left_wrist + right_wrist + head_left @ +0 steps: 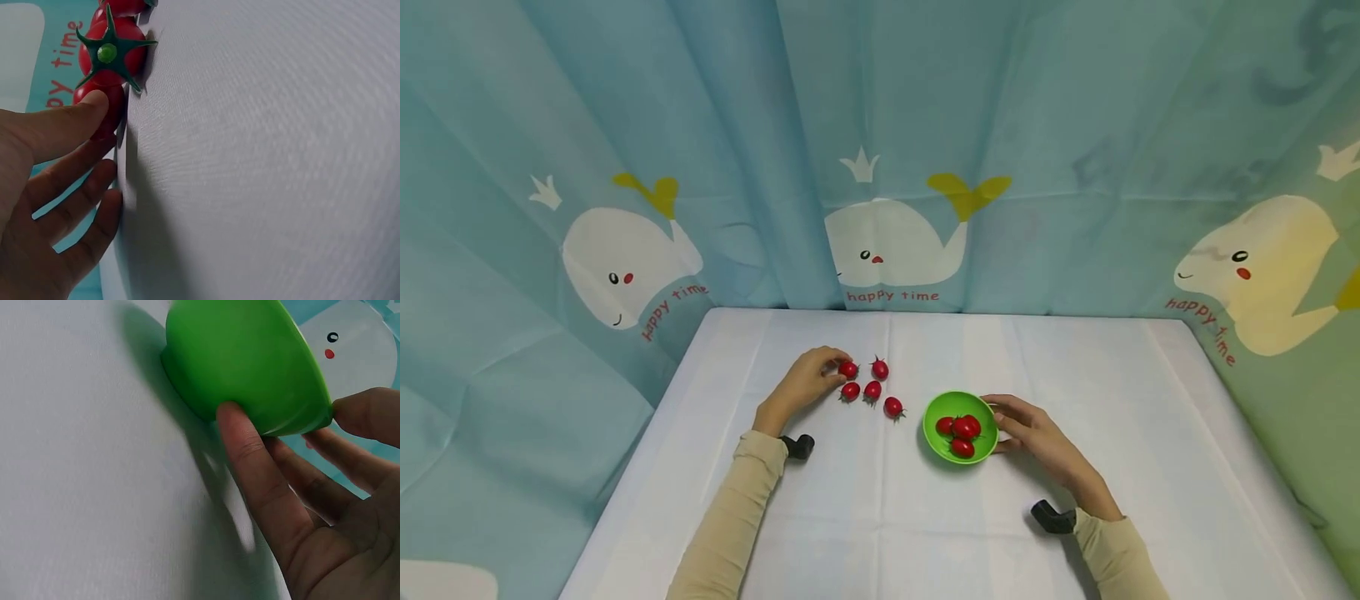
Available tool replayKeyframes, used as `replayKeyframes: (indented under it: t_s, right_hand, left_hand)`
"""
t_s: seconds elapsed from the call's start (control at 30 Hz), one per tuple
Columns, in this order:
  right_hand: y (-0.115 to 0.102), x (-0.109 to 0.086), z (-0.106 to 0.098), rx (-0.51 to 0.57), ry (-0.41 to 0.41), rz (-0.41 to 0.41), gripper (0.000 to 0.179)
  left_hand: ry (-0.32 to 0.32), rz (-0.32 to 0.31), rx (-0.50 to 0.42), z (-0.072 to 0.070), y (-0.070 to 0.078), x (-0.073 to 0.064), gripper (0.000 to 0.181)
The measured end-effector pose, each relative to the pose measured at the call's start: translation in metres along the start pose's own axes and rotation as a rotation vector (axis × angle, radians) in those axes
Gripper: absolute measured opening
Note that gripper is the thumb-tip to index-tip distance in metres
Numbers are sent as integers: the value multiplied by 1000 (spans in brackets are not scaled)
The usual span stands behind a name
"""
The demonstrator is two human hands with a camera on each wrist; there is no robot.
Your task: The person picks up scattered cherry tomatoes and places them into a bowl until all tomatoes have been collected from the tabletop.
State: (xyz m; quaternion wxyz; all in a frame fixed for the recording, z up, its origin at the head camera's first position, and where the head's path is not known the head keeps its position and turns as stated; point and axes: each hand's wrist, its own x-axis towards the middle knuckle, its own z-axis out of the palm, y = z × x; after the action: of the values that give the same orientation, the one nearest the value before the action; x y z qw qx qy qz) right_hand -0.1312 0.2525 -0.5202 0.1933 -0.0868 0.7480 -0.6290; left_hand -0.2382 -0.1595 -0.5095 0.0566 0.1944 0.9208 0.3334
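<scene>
My left hand [808, 379] is at the back left of a loose group of cherry tomatoes, pinching one red cherry tomato [848, 369] between thumb and fingers. In the left wrist view, the thumb presses this cherry tomato [111, 112], and another cherry tomato [119, 59] with a green star-shaped stem top sits right beyond it. On the right, my right hand [1033, 433] holds a green bowl [932, 408] by its right side, with several cherry tomatoes [962, 448] inside. The right wrist view shows the thumb at the rim and fingers against the outer wall of the bowl [244, 362].
Other loose cherry tomatoes [872, 392] lie beside the left hand, one cherry tomato [893, 407] nearer the bowl. A white cloth covers the table [955, 533]. Behind it hangs a blue curtain [910, 100] with whale prints. Black wrist mounts [1054, 517] stick out from both sleeves.
</scene>
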Motion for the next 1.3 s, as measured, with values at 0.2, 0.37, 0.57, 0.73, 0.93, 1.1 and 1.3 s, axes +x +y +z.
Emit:
replayKeyframes:
  t_s: [0.2, 0.37, 0.57, 0.73, 0.93, 1.1, 1.3]
  right_hand:
    - [0, 2, 6, 1, 4, -1, 51]
    - [1, 3, 9, 1, 4, -13, 51]
    - [1, 2, 11, 4, 4, -10, 50]
    - [1, 1, 11, 21, -12, -5, 52]
    - [2, 1, 11, 46, -20, -3, 54]
    - [3, 3, 11, 81, -45, -5, 58]
    - [5, 2, 9, 91, -60, 13, 60]
  left_hand:
    - [43, -24, -26, 2, 0, -1, 33]
    - [91, -36, -44, 2, 6, -3, 34]
    - [113, -21, 1, 2, 23, -5, 35]
    - [148, 51, 59, 0, 40, -12, 36]
    - [196, 182, 47, 0, 59, -20, 36]
    - [209, 251, 11, 4, 69, -22, 37]
    - [179, 302, -11, 9, 81, -18, 38]
